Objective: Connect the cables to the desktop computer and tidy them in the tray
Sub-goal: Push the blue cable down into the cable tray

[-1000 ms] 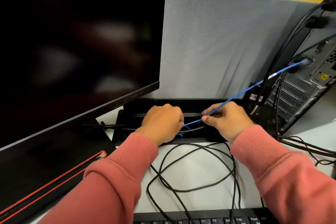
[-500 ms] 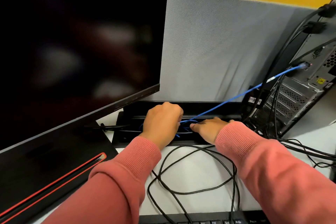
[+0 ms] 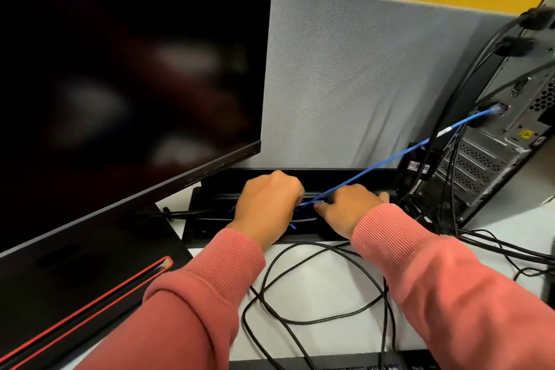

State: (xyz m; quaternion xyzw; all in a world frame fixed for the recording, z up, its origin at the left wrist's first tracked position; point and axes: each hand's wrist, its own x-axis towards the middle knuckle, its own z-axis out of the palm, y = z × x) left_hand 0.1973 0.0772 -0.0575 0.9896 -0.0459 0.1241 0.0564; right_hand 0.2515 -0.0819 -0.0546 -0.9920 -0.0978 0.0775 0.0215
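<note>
Desktop computer tower (image 3: 507,129), black and grey metal with its perforated rear panel turned toward us, stands at about two o'clock from our hands, with several cables already seated in it. Next in size is the long black plastic cable tray (image 3: 354,177), running nine-to-three along the foot of the grey fabric partition (image 3: 360,84), just behind both our hands. Loose black cables (image 3: 315,294) loop on the white desk at six o'clock, between the tray and the black keyboard (image 3: 345,362), not yet tidied. The thin blue network cable (image 3: 390,159) is what the coming move turns on: its long axis runs from the tower's port at two o'clock down to the tray at eight o'clock, taut in the air, and it meets the tray right between our hands. Our left hand (image 3: 267,204) is closed in a fist over the tray, with blue slack showing beneath it; we judge it grips that slack, though the fingers are hidden. Our right hand (image 3: 348,207) lies low over the tray, fingertips pinching the blue line where it lands. The right hand is nearer the tower, so we judge that it should feed the free span down toward nine o'clock while the left holds the coil.
</note>
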